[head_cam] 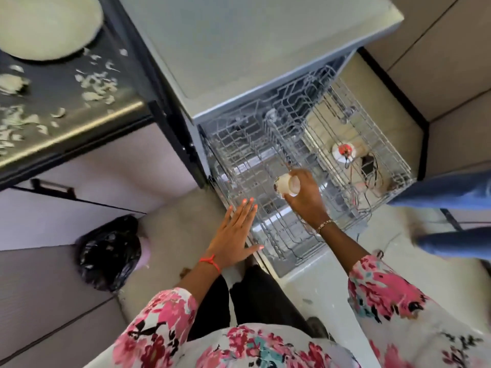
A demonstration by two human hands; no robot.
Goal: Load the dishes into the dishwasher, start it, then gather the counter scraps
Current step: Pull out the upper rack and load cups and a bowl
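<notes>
Gripping a small white ceramic cup [285, 185] in the right hand [305, 197], fingers curled round its wall, mouth tipped sideways to the left. Holding it just above the grey wire rack [239, 155] drawn out of the open grey dishwasher [239, 49], over the rack's near half, toward its right edge; not yet seated among the tines, as far as can be told.

Spreading the left hand [233, 235] flat and released, fingers straight, grasping nothing, fingertips reaching the rack's near left edge. Touching the wire or merely hovering: impossible to tell.

Judging the cup light and rigid, probably glazed and therefore slick when wet, and liable to chip if knocked against the wire or another dish. Taking hold round the wall, as now, looking the safest grip. Turning it mouth down and lowering it between 2 rows of tines rather than dropping it, probably the gentlest way in.

Leaving for later the pale shredded scraps [95, 86] scattered toward the front edge of the black counter [79, 123], near a pale round plate [45, 27] at its far left corner. Noting a black plastic bin bag [109, 253] on the floor below the counter's front edge.
</notes>
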